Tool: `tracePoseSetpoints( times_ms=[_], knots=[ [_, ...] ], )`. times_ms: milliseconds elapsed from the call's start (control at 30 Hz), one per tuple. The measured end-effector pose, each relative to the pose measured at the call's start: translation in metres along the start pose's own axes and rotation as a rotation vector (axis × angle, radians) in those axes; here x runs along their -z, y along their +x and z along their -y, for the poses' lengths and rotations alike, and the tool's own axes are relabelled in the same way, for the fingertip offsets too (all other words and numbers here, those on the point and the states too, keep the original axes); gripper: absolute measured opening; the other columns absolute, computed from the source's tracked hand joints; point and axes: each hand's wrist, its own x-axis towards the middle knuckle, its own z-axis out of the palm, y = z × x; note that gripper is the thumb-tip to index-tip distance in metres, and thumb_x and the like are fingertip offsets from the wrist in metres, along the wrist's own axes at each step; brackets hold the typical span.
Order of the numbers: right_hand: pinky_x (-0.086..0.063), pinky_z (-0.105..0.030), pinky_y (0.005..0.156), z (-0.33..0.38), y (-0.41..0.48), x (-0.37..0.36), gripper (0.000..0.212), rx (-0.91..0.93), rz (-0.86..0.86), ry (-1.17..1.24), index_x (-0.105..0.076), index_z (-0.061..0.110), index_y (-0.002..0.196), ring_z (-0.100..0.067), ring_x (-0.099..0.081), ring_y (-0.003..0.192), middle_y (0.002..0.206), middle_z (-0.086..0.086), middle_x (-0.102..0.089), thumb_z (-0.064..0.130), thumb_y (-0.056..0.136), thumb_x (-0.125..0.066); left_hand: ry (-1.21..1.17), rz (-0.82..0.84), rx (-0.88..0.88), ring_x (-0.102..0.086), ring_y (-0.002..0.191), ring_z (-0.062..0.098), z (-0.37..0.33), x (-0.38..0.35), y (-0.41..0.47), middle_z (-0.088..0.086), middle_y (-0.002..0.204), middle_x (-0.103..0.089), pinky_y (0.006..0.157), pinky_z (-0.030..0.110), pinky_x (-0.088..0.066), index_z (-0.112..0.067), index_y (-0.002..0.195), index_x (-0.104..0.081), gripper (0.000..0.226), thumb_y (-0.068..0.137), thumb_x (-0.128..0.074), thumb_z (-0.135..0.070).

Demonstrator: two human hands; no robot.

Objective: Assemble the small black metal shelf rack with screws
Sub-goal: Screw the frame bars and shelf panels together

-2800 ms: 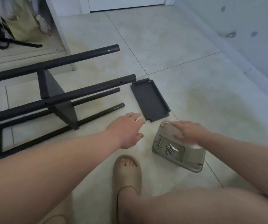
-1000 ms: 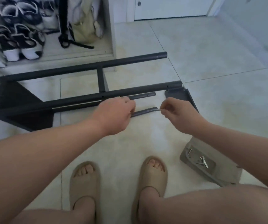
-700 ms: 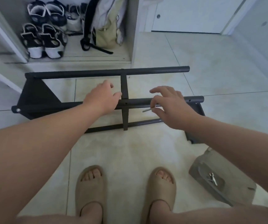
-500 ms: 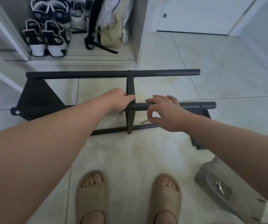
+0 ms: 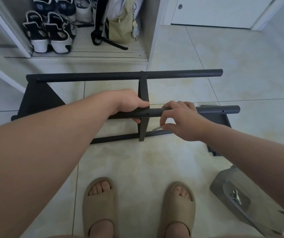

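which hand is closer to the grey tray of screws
Right. The right hand, pinching a screw, is beyond and left of the tray; the left hand grips the rack tube farther left.

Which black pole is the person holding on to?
The middle pole, with small holes: the left hand grips it beside the crossbar. The far pole and the thin near pole are not held. The right hand pinches a screw.

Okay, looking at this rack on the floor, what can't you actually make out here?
All in the head view:
1. Screw: fingers of the right hand hide one end.
2. Loose shelf panel: mostly behind the right forearm.
3. Spare screws in the tray: too small to count.
4. Rack tube: the left hand covers the stretch it grips.
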Motion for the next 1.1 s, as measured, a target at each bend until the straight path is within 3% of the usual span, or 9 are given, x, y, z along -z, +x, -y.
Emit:
tracePoseSetpoints(
  times_ms=[133, 300, 533, 667, 833, 900, 1000, 1100],
  knots=[
    [-0.007, -0.036, 0.117, 0.001, -0.005, 0.000, 0.010, -0.014, -0.024, -0.020, -0.057, 0.041, 0.093, -0.016, -0.036, 0.131, 0.136, 0.010, -0.045, 0.034, 0.100, -0.059, 0.016, 0.078, -0.020, -0.067, 0.100, 0.013, 0.000, 0.000, -0.008, -0.002, 0.079, -0.078, 0.099, 0.035, -0.038, -0.012, 0.105, -0.072, 0.022, 0.094, -0.066, -0.029],
    [-0.007, -0.034, 0.115, 0.003, -0.007, 0.002, 0.006, 0.018, -0.097, -0.047, -0.066, 0.033, 0.099, -0.017, -0.038, 0.130, 0.135, 0.009, -0.047, 0.033, 0.099, -0.060, 0.004, 0.069, -0.058, -0.066, 0.092, 0.022, 0.003, 0.004, -0.015, 0.003, 0.083, -0.078, 0.102, 0.040, -0.045, -0.007, 0.106, -0.072, 0.023, 0.093, -0.069, -0.025],
    [-0.010, -0.037, 0.116, 0.004, -0.010, -0.010, 0.011, 0.034, -0.107, -0.124, -0.066, 0.030, 0.107, -0.019, -0.037, 0.133, 0.140, 0.008, -0.044, 0.033, 0.101, -0.058, 0.012, 0.034, -0.058, -0.067, 0.110, 0.026, 0.009, -0.003, -0.017, 0.002, 0.084, -0.077, 0.111, 0.043, -0.040, -0.009, 0.105, -0.072, 0.021, 0.093, -0.068, -0.026],
    [-0.011, -0.038, 0.115, 0.000, -0.009, -0.020, 0.009, 0.022, -0.046, -0.092, -0.065, 0.030, 0.105, -0.020, -0.034, 0.137, 0.143, 0.007, -0.043, 0.032, 0.101, -0.058, 0.005, 0.049, -0.036, -0.070, 0.101, 0.026, 0.014, -0.012, -0.013, 0.001, 0.077, -0.077, 0.105, 0.044, -0.046, -0.011, 0.104, -0.072, 0.019, 0.093, -0.068, -0.026],
    [-0.011, -0.042, 0.119, -0.004, -0.011, -0.031, 0.009, -0.002, 0.056, -0.095, -0.064, 0.029, 0.107, -0.021, -0.031, 0.141, 0.150, 0.006, -0.037, 0.029, 0.102, -0.056, 0.025, 0.089, -0.008, -0.072, 0.099, 0.021, 0.020, -0.023, -0.005, 0.005, 0.091, -0.078, 0.106, 0.041, -0.044, -0.013, 0.102, -0.071, 0.016, 0.093, -0.068, -0.026],
    [-0.010, -0.041, 0.119, -0.006, -0.011, -0.031, 0.009, -0.001, 0.056, -0.085, -0.064, 0.030, 0.106, -0.019, -0.030, 0.141, 0.150, 0.007, -0.037, 0.029, 0.102, -0.056, 0.011, 0.089, -0.022, -0.073, 0.093, 0.018, 0.022, -0.022, -0.005, 0.006, 0.093, -0.078, 0.098, 0.037, -0.048, -0.013, 0.100, -0.071, 0.016, 0.094, -0.066, -0.027],
    [-0.010, -0.041, 0.119, -0.006, -0.012, -0.031, 0.010, 0.004, 0.051, -0.081, -0.065, 0.028, 0.107, -0.019, -0.029, 0.142, 0.152, 0.007, -0.036, 0.029, 0.102, -0.057, -0.001, 0.068, -0.033, -0.071, 0.072, 0.012, 0.025, -0.018, -0.009, 0.004, 0.078, -0.077, 0.072, 0.030, -0.048, -0.018, 0.097, -0.072, 0.019, 0.099, -0.057, -0.030],
    [-0.009, -0.043, 0.121, -0.005, -0.015, -0.032, 0.010, 0.012, 0.047, -0.110, -0.065, 0.028, 0.107, -0.019, -0.030, 0.143, 0.153, 0.008, -0.037, 0.029, 0.101, -0.057, 0.009, 0.049, -0.050, -0.068, 0.073, 0.014, 0.027, -0.022, -0.014, 0.003, 0.073, -0.076, 0.073, 0.029, -0.046, -0.017, 0.097, -0.072, 0.021, 0.100, -0.055, -0.029]
  ],
)
